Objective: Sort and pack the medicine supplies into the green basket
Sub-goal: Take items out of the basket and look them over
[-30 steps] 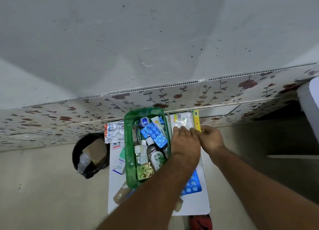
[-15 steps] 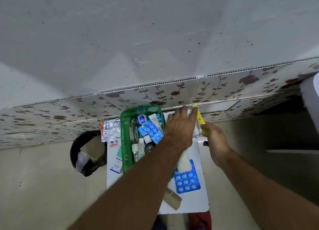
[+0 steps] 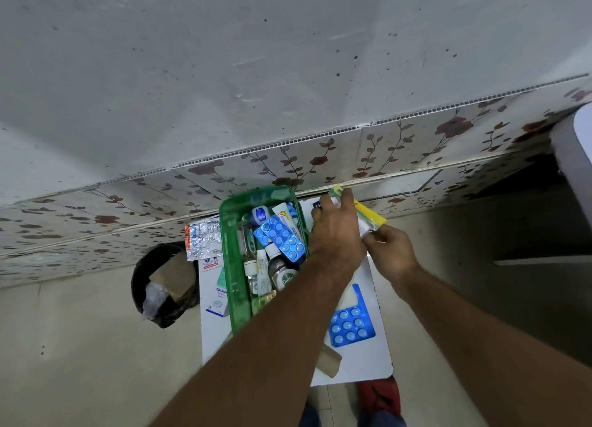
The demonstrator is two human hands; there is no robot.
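Green plastic basket (image 3: 235, 266) sits on the white worktop (image 3: 381, 359), crowded with bottles and a blue blister pack (image 3: 279, 240). Just right of it, both hands, left hand (image 3: 336, 234) and right hand (image 3: 392, 255), are clamped on a yellow-edged clear packet (image 3: 368, 216).

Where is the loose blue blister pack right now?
In the head view, the blue blister pack lies on the white table, right of the green basket.

Grey wall (image 3: 224, 74), floral skirting (image 3: 400, 141), beige floor (image 3: 80, 346)
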